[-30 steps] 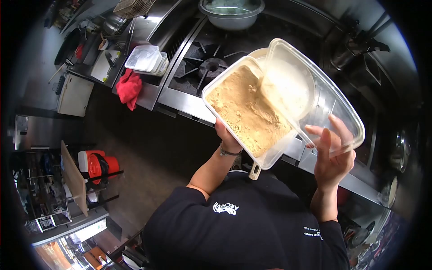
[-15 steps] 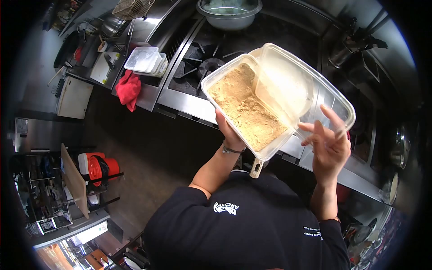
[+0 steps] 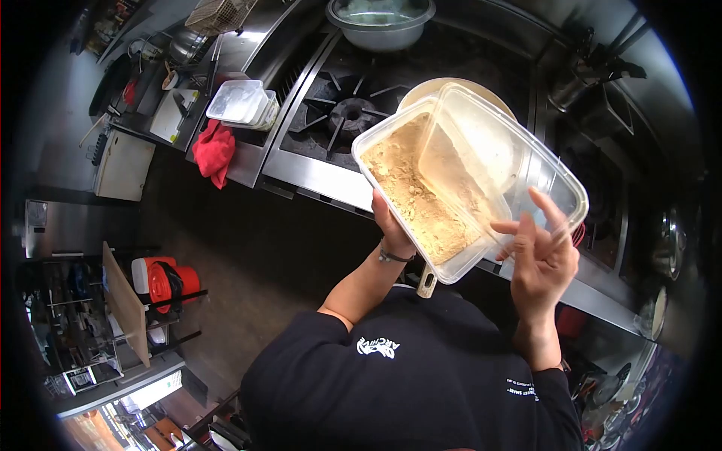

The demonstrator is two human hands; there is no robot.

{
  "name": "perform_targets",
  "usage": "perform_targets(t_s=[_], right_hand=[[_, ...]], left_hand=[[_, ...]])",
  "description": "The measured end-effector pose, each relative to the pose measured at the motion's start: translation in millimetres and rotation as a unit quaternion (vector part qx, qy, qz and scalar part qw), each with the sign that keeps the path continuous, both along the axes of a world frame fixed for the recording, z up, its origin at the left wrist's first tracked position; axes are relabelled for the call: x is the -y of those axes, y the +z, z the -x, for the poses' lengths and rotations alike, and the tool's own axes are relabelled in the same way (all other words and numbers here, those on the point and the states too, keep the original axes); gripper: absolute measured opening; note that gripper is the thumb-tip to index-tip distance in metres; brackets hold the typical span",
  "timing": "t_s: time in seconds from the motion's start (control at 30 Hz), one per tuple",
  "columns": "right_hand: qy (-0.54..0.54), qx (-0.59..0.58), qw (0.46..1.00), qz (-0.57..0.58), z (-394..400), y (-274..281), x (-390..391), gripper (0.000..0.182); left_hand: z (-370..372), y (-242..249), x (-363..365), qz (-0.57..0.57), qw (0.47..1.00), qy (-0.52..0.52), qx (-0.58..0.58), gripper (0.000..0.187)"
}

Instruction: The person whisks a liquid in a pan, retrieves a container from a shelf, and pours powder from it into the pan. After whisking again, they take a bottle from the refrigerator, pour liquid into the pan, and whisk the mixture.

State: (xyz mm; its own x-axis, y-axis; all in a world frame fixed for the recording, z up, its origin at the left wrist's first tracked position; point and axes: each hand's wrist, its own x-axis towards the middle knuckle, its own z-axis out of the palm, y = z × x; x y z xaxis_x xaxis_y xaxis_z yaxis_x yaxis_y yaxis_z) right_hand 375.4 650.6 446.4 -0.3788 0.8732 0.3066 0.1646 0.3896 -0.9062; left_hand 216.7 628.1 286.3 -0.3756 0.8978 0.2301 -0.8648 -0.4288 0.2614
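While my left hand (image 3: 393,225) supports the tub (image 3: 453,270) of tan powder (image 3: 421,207) over the front of the stove (image 3: 312,174), its fingers are mostly hidden, so I cannot tell how they close. My right hand (image 3: 540,259) spreads its fingers at the near end of the clear lid (image 3: 555,177), which partly overlaps the tub.

Bright white light is washing over the container (image 3: 460,267) and clear lid (image 3: 481,139) and glinting off the steel stove edge (image 3: 316,177), while shadow is swallowing the floor (image 3: 248,218). The wide lens is bending straight lines, outer edges blurring into black.
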Motion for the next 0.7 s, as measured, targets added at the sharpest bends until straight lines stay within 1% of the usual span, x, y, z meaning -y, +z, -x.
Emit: perform_targets(t_s=[0.03, 0.07, 0.13, 0.2, 0.23, 0.27, 0.3, 0.33, 0.37, 0.4, 0.43, 0.47, 0.53, 0.57, 0.6, 0.63, 0.67, 0.7], right_hand=[[-0.018, 0.003, 0.998, -0.065, -2.0, 0.5, -1.0, 0.028], [-0.009, 0.0, 0.996, -0.094, -10.4, 1.5, -4.3, 0.031], [0.006, 0.039, 0.997, -0.061, -26.0, 18.9, -3.1, 0.03], [-0.001, 0.062, 0.995, -0.077, -30.8, 24.7, 0.8, 0.027], [-0.001, 0.071, 0.995, -0.074, -31.7, 25.2, 4.0, 0.026], [-0.001, 0.08, 0.994, -0.07, -31.3, 25.5, 6.0, 0.024], [-0.012, 0.057, 0.997, -0.044, -26.2, 20.6, 5.9, 0.023], [-0.013, 0.057, 0.997, -0.043, -20.1, 15.1, 5.7, 0.023], [-0.01, 0.04, 0.999, -0.03, -13.4, 9.3, 4.6, 0.025], [-0.007, 0.022, 1.0, -0.017, -8.9, 3.2, 2.6, 0.027], [-0.001, 0.046, 0.999, -0.023, -6.9, -3.2, 1.0, 0.028], [-0.002, 0.046, 0.999, -0.023, -8.2, -3.3, 0.4, 0.028], [0.023, 0.051, 0.995, -0.087, -13.1, -3.6, -1.9, 0.027], [0.017, 0.041, 0.993, -0.113, -16.6, 3.0, -2.8, 0.027], [0.009, 0.006, 0.994, -0.105, -21.7, 5.9, -3.6, 0.026], [0.003, 0.031, 0.986, -0.161, -23.9, 10.6, -5.9, 0.026], [-0.004, 0.055, 0.975, -0.217, -24.9, 13.5, -8.5, 0.027], [-0.005, 0.055, 0.975, -0.217, -24.1, 9.7, -11.2, 0.027]], left_hand=[[1.1, -6.1, -0.1, 0.001, 1.0, -0.001, 0.0, 0.095], [2.7, -8.2, -0.4, -0.002, 1.0, 0.004, -0.018, 0.095], [5.1, -5.8, 0.9, -0.006, 0.999, 0.008, -0.035, 0.095], [9.0, 3.0, 1.7, -0.013, 0.998, 0.004, -0.053, 0.095], [10.5, -12.4, -3.2, -0.095, 0.995, -0.019, -0.027, 0.097], [10.6, -6.0, -1.4, -0.095, 0.995, -0.019, -0.027, 0.097], [10.0, 6.7, 2.6, -0.074, 0.996, -0.019, -0.038, 0.097], [7.9, 16.5, 6.1, -0.052, 0.997, -0.02, -0.049, 0.097], [3.4, 21.3, 6.7, -0.052, 0.997, -0.021, -0.049, 0.097], [-2.0, 25.0, 5.7, -0.023, 0.998, -0.008, -0.052, 0.098], [-5.1, 26.6, 4.4, 0.006, 0.998, 0.005, -0.055, 0.098], [-5.6, 26.9, 3.5, 0.006, 0.998, 0.005, -0.055, 0.098], [-5.7, 27.3, 1.6, -0.032, 0.999, -0.007, -0.037, 0.097], [-4.8, 24.6, 0.1, -0.031, 0.999, -0.006, -0.037, 0.097], [-3.2, 19.8, -1.8, -0.081, 0.996, -0.013, -0.034, 0.096], [-2.2, 17.1, -3.2, -0.132, 0.991, -0.02, -0.032, 0.095], [-1.5, 19.1, -2.3, -0.132, 0.99, -0.02, -0.032, 0.095], [-0.4, 22.6, -0.2, -0.095, 0.993, -0.003, -0.069, 0.095]])
